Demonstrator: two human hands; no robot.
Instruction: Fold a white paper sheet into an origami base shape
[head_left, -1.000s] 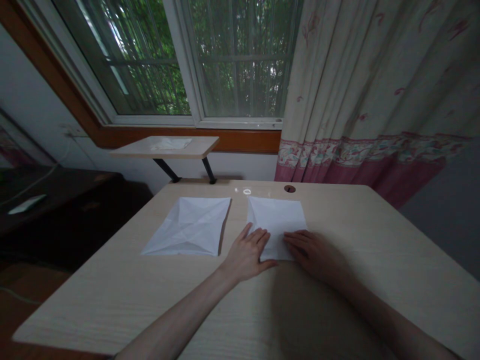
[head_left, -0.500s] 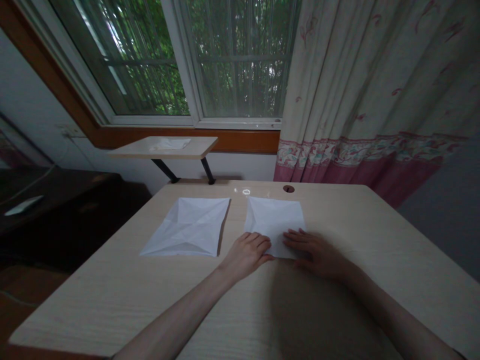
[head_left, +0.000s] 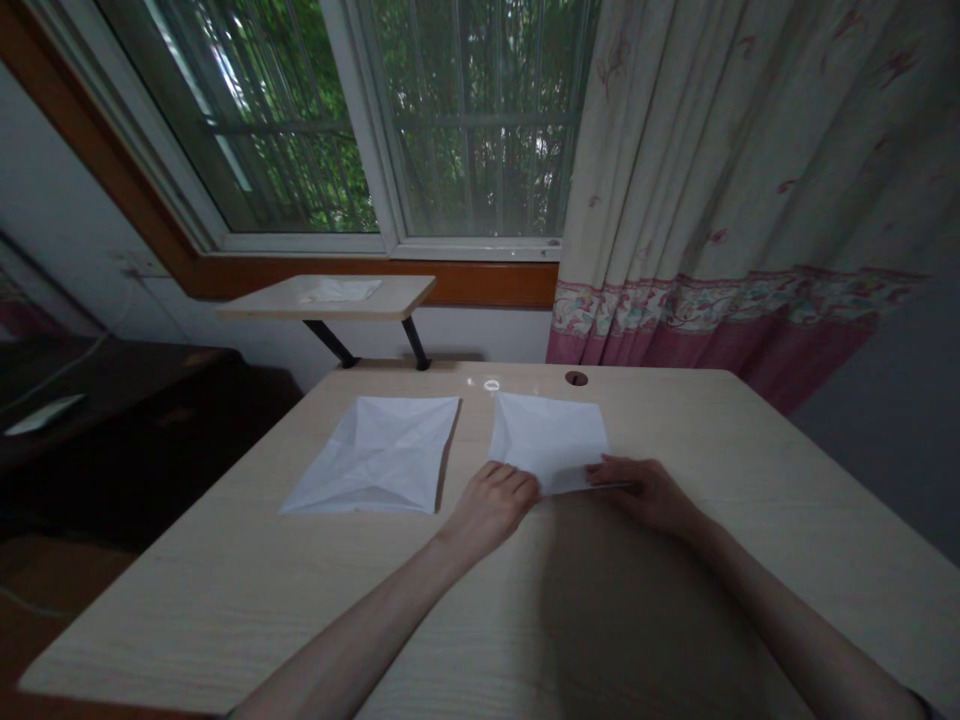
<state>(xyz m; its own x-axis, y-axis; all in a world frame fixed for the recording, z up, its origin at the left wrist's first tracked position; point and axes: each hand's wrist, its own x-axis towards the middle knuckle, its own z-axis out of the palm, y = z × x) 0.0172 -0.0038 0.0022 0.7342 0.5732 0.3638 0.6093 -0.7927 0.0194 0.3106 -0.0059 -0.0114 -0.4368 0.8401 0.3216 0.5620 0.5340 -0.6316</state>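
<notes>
A left hand and a right hand: I count two. The worktop bears one white sheet nearer its left edge, a second sheet midway across. One shelf stands near the far left corner on two black legs; one round hole sits by the far edge.

I log: raised shelf, far left corner of desk; round hole, near far edge; window and patterned curtain beyond.

At four o'clock, a dark cuff is edging the right forearm; at seven, a thin dark sliver is bordering the left forearm. The left grip and right grip are showing bare.
</notes>
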